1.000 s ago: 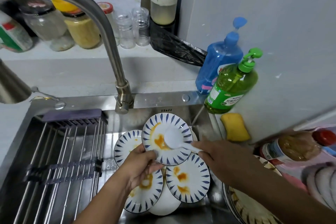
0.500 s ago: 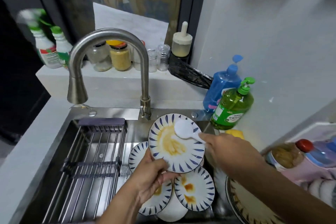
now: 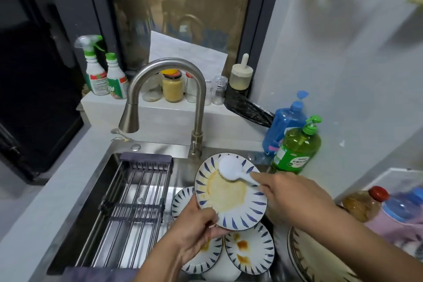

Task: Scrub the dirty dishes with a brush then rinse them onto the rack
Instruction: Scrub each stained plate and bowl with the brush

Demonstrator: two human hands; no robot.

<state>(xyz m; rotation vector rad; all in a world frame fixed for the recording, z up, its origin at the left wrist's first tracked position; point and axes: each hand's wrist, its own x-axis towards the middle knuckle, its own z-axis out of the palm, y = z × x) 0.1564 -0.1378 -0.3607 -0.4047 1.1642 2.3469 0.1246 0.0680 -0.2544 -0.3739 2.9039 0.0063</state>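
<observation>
- our left hand (image 3: 194,233) grips the near-left rim of a blue-striped plate (image 3: 231,192), thumb curled over the edge, holding it tilted above the right half of the sink (image 3: 107,181).
- the plate's centre is smeared with a yellowish stain.
- our right hand (image 3: 295,199) pinches the handle of a white brush (image 3: 231,170), whose round head presses on the plate's far side, at the edge of the stain.
- below the held plate, more striped plates lie in the sink's near-right corner; one stained plate (image 3: 249,249) carries orange spots.
- the roll-up rack (image 3: 135,199) spans the sink's left half.
- the faucet (image 3: 164,94) rises from the sink's far edge, its spout hanging over the far-left corner.
- a green soap bottle (image 3: 297,146) and a blue pump bottle (image 3: 286,121) stand at the far-right corner of the sink, just beside each other.
</observation>
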